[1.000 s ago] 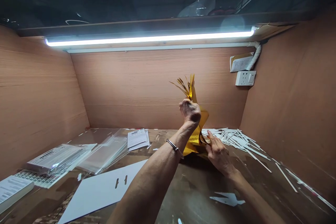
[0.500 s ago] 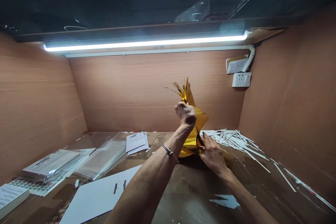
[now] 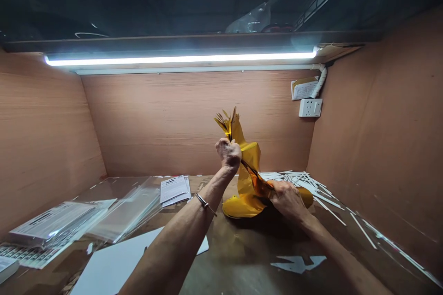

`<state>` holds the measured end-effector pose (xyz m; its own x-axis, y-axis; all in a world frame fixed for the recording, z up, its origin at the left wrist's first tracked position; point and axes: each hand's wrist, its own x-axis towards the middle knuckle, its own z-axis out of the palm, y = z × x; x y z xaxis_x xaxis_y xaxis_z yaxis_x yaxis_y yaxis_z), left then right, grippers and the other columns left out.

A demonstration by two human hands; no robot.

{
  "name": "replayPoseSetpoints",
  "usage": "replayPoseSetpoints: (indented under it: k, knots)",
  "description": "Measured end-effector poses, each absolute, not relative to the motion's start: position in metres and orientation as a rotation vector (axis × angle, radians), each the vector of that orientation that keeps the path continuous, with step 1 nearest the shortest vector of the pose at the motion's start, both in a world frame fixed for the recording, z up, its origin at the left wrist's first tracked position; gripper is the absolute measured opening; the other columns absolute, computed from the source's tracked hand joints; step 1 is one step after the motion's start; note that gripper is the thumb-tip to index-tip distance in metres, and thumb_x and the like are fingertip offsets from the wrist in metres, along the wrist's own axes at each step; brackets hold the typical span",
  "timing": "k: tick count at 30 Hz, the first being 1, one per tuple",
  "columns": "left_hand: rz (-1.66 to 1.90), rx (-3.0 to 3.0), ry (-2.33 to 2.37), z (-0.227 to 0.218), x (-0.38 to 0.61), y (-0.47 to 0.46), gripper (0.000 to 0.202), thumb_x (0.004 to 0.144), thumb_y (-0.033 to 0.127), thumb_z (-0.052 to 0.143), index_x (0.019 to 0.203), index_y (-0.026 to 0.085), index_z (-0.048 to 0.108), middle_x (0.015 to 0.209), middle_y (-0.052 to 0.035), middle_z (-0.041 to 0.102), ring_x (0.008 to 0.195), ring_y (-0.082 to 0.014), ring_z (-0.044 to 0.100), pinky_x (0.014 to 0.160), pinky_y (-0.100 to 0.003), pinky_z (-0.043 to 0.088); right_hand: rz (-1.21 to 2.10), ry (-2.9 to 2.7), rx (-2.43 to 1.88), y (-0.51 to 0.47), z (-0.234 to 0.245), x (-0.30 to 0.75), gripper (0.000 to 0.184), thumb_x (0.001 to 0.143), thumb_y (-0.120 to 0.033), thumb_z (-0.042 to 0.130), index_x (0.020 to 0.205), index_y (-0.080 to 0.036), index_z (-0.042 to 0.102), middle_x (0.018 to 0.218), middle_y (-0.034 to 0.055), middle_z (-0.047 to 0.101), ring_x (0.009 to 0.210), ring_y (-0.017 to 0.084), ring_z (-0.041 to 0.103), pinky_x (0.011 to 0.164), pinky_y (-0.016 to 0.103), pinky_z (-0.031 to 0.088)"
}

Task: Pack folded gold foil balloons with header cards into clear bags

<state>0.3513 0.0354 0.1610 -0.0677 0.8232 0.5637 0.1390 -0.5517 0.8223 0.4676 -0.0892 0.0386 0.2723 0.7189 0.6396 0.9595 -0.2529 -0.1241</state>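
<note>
We see the left hand [image 3: 228, 154] closed in a fist around the upper part of a crumpled shiny gold metallic foil sheet [image 3: 249, 156], its fringed tip sticking up above the fist, while the right hand [image 3: 287, 200] grips the foil lower down, near the scuffed brown wooden table [image 3: 242, 258], where the foil's lower folds sit. To the right lies a heap of thin white paper strips [image 3: 297, 179]; to the left are clear plastic sleeves [image 3: 128, 212], and a white card sheet [image 3: 117, 272] lies near, under the left forearm.
</note>
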Motion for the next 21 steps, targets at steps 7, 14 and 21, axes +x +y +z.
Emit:
replayPoseSetpoints:
  k: [7,14,21]
  knots:
    - [1.677,1.595,0.999,0.165,0.350,0.031,0.031,0.057,0.011,0.055,0.039,0.020,0.031,0.046,0.0012,0.038,0.058,-0.0171,0.046,0.058,-0.026,0.032,-0.732,-1.647,-1.988,-0.094,0.037,0.469,0.047,0.067,-0.005,0.037,0.112,-0.011,0.050,0.092,0.0105,0.064,0.084,0.020,0.056,0.078,0.031,0.039]
    - [1.685,1.383,0.833,0.159,0.362,0.034,0.024,0.057,0.017,0.060,0.042,0.018,0.041,0.048,0.0012,0.042,0.058,-0.0159,0.050,0.054,-0.024,0.035,-0.832,-1.782,-1.931,-0.090,0.022,0.465,0.048,0.065,-0.005,0.038,0.110,-0.015,0.050,0.093,0.0056,0.064,0.086,0.017,0.056,0.081,0.028,0.038]
    - [1.588,1.074,0.555,0.156,0.381,0.023,0.019,0.061,0.028,0.063,0.062,0.012,0.052,0.058,-0.0001,0.055,0.057,-0.0127,0.055,0.054,-0.023,0.041,-1.079,-1.476,-2.118,-0.097,0.036,0.490,0.030,0.066,-0.006,0.043,0.090,-0.013,0.060,0.078,0.0105,0.064,0.074,0.023,0.054,0.071,0.035,0.036]
